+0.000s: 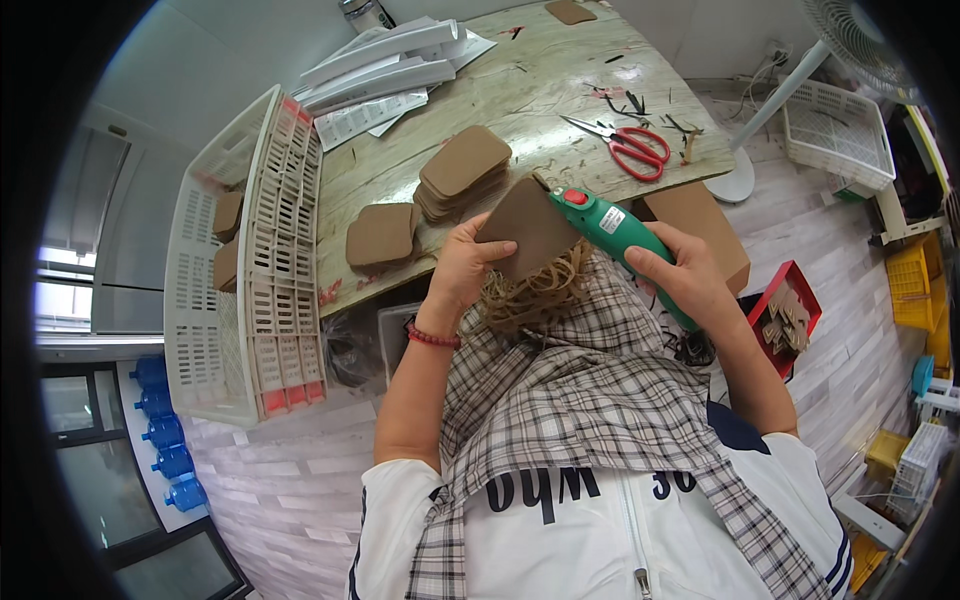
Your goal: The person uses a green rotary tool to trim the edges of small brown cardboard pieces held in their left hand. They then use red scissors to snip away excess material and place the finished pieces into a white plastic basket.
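Observation:
My left hand (462, 262) pinches the near left side of a flat brown piece (528, 230) with rounded corners, thumb on top. In my right hand (692, 272) is a green handheld electric cutter (617, 230) with a red button, fingers wrapped round its body. The cutter's head touches or nearly touches the piece's far right corner; the blade is too small to make out. Below the piece, a tangle of thin brown trimmings (535, 297) lies on my checked apron (560, 390). Beyond my left hand, a stack of similar brown pieces (465, 160) sits beside a lower stack (382, 236).
Red-handled scissors (640, 153) and dark scraps (632, 102) lie on the worn tabletop (550, 90). White plastic crates (283, 250) stand at the table's left, near papers (380, 75). A red box (775, 290) holding brown offcuts is on my right. A fan (862, 40) stands far right.

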A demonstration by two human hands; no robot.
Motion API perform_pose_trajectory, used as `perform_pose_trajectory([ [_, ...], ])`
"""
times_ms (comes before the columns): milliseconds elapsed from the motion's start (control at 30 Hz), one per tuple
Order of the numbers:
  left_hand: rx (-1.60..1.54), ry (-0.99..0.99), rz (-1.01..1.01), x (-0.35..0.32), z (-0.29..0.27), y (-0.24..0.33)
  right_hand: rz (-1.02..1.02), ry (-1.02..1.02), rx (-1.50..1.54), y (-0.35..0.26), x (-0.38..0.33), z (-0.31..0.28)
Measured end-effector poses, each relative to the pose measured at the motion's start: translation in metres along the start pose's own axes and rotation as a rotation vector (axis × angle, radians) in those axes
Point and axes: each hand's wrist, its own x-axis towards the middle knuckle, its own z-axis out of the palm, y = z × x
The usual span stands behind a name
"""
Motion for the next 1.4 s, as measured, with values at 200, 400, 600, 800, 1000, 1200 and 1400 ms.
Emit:
perform_pose_trajectory([
  [200, 0.089, -0.002, -0.066, -0.007, -0.012, 0.011, 0.065, -0.062, 0.049, -0.001, 0.005, -0.001],
  [400, 0.215, -0.007, -0.108, -0.008, -0.024, 0.024, 0.115, -0.121, 0.082, -0.004, 0.006, 0.0],
  [600, 0.113, 0.03, -0.101, -0.012, -0.019, 0.016, 0.107, -0.138, 0.129, -0.001, 0.011, 0.009],
  [800, 0.096, 0.019, -0.09, -0.013, -0.023, 0.015, 0.102, -0.147, 0.128, 0.007, 0.013, 0.012],
  [1000, 0.069, 0.031, -0.078, -0.013, -0.026, 0.014, 0.095, -0.116, 0.121, 0.005, 0.012, 0.015],
  [1200, 0.045, 0.038, -0.046, -0.011, -0.028, 0.011, 0.09, -0.12, 0.12, 0.008, 0.009, 0.014],
  [1400, 0.048, 0.007, -0.062, -0.011, -0.027, 0.011, 0.08, -0.125, 0.147, 0.009, 0.008, 0.013],
])
